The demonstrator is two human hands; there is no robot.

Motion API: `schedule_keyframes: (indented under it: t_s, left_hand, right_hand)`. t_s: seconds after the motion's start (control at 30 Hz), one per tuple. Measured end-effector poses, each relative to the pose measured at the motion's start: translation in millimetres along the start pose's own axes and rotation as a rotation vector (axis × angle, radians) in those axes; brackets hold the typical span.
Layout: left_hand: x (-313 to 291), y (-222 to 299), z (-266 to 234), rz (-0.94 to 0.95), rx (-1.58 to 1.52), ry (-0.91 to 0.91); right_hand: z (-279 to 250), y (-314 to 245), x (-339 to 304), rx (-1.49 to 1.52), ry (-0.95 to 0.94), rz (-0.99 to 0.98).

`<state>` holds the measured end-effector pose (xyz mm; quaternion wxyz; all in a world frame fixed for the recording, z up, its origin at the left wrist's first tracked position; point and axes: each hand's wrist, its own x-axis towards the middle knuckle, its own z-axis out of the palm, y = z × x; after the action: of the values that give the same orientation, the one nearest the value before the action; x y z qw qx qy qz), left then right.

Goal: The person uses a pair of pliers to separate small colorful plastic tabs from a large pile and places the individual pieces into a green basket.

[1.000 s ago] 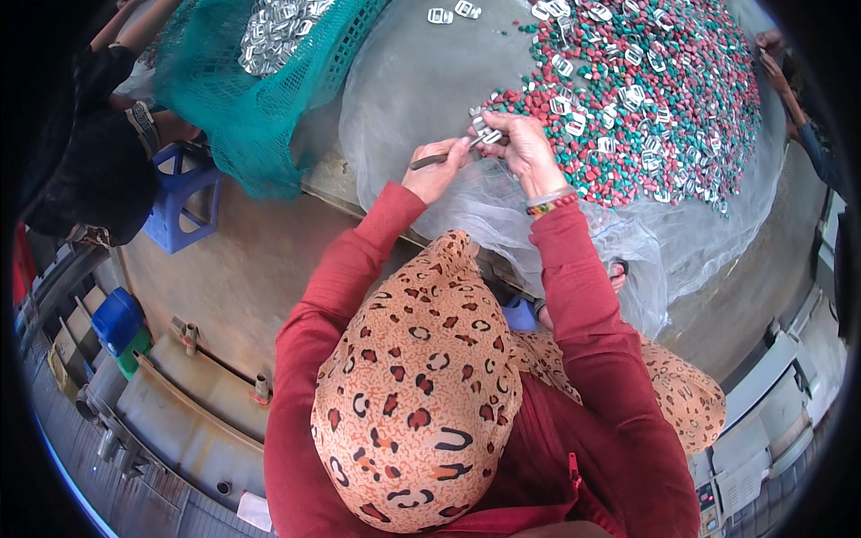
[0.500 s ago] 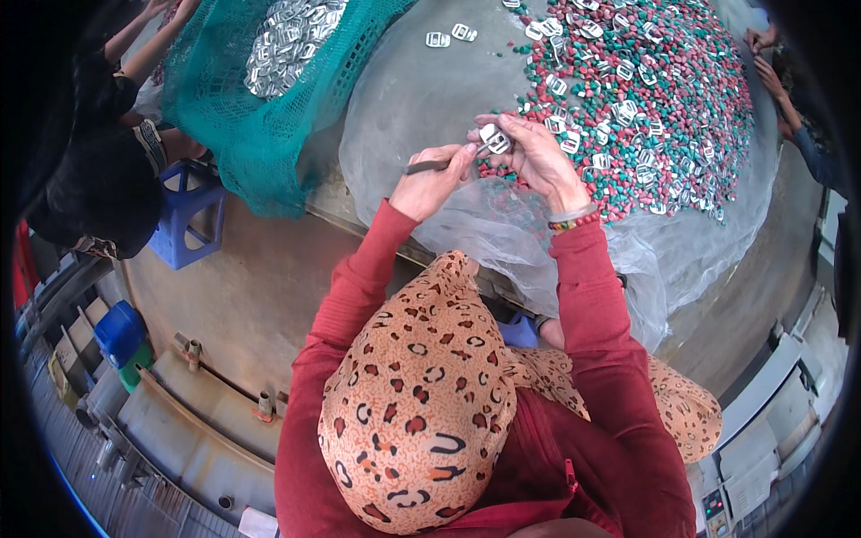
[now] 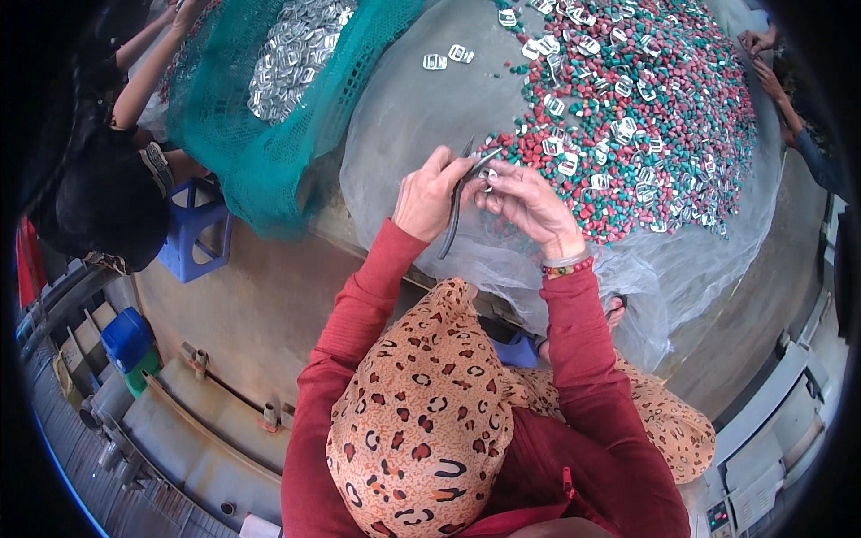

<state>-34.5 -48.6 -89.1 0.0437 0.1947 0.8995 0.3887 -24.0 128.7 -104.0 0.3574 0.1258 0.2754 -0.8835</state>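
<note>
My left hand (image 3: 429, 197) is closed around a slim dark pliers-like tool (image 3: 455, 211). Its long curved handle hangs toward me, and two narrow ends cross beyond my fingers. My right hand (image 3: 531, 199) pinches a small silver metal buckle (image 3: 489, 179), mostly hidden by the fingertips, right beside the tool. Both hands hover over the near edge of a spread of red, green and white stone-like chips (image 3: 610, 193). Similar silver buckles (image 3: 623, 131) lie scattered among the chips.
Two loose buckles (image 3: 460, 54) lie on the sheet-covered table (image 3: 395, 117). A green mesh-lined container (image 3: 269, 170) at far left holds many buckles. A person (image 3: 108, 193) sits left near a blue stool (image 3: 197, 235); another person's hands (image 3: 760, 40) are at the far right edge.
My left hand has turned and shifted nearer, so the tool now points down toward me and its crossed ends show. The buckle in my right hand has dropped lower and is more covered by fingers.
</note>
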Motion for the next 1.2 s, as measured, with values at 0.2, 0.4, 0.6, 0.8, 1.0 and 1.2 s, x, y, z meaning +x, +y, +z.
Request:
schedule_keyframes:
  t_s: [0.2, 0.4, 0.6, 0.8, 1.0, 1.2]
  left_hand:
    - [-9, 13, 9, 0.025, 0.007, 0.144]
    - [-16, 16, 15, -0.125, -0.055, 0.210]
    - [-9, 2, 4, -0.349, -0.175, 0.161]
    - [-6, -7, -3, -0.330, -0.316, 0.355]
    - [-7, 9, -3, -0.132, -0.230, 0.182]
    - [-6, 12, 2, -0.113, -0.151, 0.147]
  right_hand:
    - [1, 34, -8, 0.185, 0.107, -0.150]
    - [35, 40, -6, -0.148, 0.361, -0.253]
    - [53, 65, -14, -0.268, 0.337, -0.168]
    - [20, 31, 4, 0.374, 0.312, -0.141]
    - [6, 26, 8, 0.236, 0.303, -0.213]
    - [16, 20, 5, 0.202, 0.256, -0.240]
